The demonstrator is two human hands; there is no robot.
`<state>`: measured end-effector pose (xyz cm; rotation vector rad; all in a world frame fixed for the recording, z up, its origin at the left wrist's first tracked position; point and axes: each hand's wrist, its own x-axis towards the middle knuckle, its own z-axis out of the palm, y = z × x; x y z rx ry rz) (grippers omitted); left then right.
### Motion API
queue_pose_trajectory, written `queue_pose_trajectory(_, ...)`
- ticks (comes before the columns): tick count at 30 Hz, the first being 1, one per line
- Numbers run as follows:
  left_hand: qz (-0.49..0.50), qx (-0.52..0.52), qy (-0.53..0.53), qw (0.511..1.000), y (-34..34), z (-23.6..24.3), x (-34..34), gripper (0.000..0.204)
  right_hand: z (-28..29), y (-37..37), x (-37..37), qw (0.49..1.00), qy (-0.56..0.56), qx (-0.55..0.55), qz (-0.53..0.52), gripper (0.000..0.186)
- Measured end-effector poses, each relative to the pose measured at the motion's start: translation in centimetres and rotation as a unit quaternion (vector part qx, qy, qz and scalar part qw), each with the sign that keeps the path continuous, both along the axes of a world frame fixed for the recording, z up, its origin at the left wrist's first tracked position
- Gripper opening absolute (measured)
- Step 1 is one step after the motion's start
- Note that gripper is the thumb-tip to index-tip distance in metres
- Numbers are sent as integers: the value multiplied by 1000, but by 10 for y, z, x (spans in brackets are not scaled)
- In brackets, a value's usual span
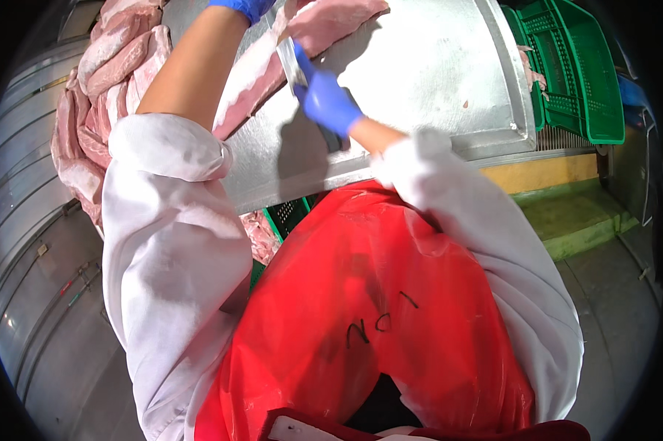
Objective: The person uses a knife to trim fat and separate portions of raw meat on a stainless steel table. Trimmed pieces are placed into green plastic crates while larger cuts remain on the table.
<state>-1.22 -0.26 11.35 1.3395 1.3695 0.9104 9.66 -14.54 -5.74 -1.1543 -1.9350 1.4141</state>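
A long piece of raw meat [254, 84], pink with a pale fatty side, lies diagonally on the metal work table [419, 88]. My right hand [330, 104], in a blue glove, is closed round a knife [291, 62], its index finger stretched along it. The blade lies against the right edge of the meat. At the top edge of the view is my left hand [244, 6], also gloved in blue, beside the meat's far part. Its fingers are cut off by the frame, so their grip is hidden.
Several raw meat pieces [118, 66] are heaped along the table's left side. At the right stands a green crate [581, 73] near some meat scraps [531, 72]. Below the table's front edge, another green crate [291, 214] is partly visible beside more meat [260, 234].
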Motion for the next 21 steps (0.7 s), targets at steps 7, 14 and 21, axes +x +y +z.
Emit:
queue_pose_trajectory(7,57,16,-6,998,-15,26,-13,24,-5,-80,-15,1000,7,-28,13,83)
queue_pose_trajectory(14,62,99,40,992,-28,45,-8,20,-21,1,-85,994,75,17,-77,76)
queue_pose_trajectory(21,52,84,-35,995,-58,90,-8,24,-13,-61,-90,993,40,98,-60,80)
